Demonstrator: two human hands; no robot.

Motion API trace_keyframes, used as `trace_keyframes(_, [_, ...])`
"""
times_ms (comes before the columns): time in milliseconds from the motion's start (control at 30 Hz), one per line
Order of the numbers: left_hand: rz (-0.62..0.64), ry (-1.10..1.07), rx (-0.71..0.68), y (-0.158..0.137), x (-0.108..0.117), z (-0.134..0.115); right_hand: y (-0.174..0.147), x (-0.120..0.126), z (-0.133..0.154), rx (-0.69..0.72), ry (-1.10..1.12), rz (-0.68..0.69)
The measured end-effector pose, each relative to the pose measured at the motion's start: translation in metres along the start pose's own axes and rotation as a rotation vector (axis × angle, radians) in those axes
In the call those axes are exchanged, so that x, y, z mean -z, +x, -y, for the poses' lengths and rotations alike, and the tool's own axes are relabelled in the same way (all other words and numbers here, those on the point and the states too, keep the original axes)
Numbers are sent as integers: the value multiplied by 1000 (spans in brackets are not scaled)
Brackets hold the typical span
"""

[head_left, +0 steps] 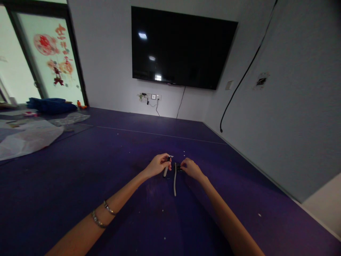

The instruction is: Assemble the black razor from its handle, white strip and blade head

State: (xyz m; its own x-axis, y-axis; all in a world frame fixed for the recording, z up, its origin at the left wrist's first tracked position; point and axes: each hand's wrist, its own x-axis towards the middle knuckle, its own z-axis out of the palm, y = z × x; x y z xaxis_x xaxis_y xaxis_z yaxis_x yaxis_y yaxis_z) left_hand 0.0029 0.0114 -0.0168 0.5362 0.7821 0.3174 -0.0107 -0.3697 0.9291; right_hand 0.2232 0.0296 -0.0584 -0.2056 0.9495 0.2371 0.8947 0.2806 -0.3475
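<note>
My left hand (159, 165) is closed around a short, slim object (165, 172), black above and pale grey at its lower end. A thin whitish tip sticks out above the fingers; its exact kind is too small to make out. My right hand (190, 168) has its fingertips pinched at a small black piece (179, 167) low over the purple surface, partly covered by the fingers. Between the hands a grey length of cable (175, 183) runs from beside the black piece towards me.
Small white scraps (184, 153) dot the purple surface (128, 142). Clear plastic sheeting (34, 142) and a dark blue cloth (52, 105) lie at the left. Ahead is a wall-mounted television (181, 49) above wall sockets (153, 96). A black cable (241, 80) hangs down the right wall.
</note>
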Motion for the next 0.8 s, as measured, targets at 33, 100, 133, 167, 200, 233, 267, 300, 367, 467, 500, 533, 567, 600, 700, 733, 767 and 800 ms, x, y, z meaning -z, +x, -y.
trace_keyframes(33, [0,1,6,0,0,0,1,-1,-1,-1,11,-3])
trace_keyframes(100, [-1,2,13,-1,0,-1,1,-1,-3,-2,30,-13])
trace_keyframes(133, [-3,3,14,-1,-1,-2,2,-1,-3,2,42,-24])
trace_keyframes(167, [-4,3,16,-1,-1,-3,2,-1,-3,9,62,-38])
trace_keyframes(200, [-5,2,17,-2,-1,-4,3,0,-3,18,89,-55])
trace_keyframes(233, [-6,0,19,-2,-1,-5,3,1,-3,27,126,-74])
trace_keyframes(267, [-5,-2,20,-2,-2,-6,3,3,-3,35,172,-92])
trace_keyframes(300, [-6,-6,21,-2,-2,-7,3,4,-2,38,224,-107])
trace_keyframes(367, [-7,-11,21,-2,-2,-7,3,8,0,19,332,-127])
trace_keyframes(467, [-4,-14,18,-2,-3,-7,2,15,4,-51,465,-132])
trace_keyframes(500, [-3,-17,18,-2,-3,-7,1,16,5,-75,496,-128])
trace_keyframes(533, [-2,-19,18,-3,-3,-7,1,18,6,-94,519,-121])
trace_keyframes(567, [-2,-20,18,-3,-3,-7,0,19,7,-106,535,-110])
trace_keyframes(600, [-2,-17,17,-3,-4,-8,0,20,8,-112,547,-96])
trace_keyframes(700, [-9,-6,8,-3,-4,-9,-2,20,10,-113,570,-51])
trace_keyframes(733, [-10,-7,7,-3,-4,-8,-2,20,11,-119,578,-41])
trace_keyframes(767, [-12,-11,7,-3,-4,-8,-3,20,11,-128,587,-36])
trace_keyframes(800, [-13,-15,8,-3,-4,-7,-3,20,12,-138,594,-33])
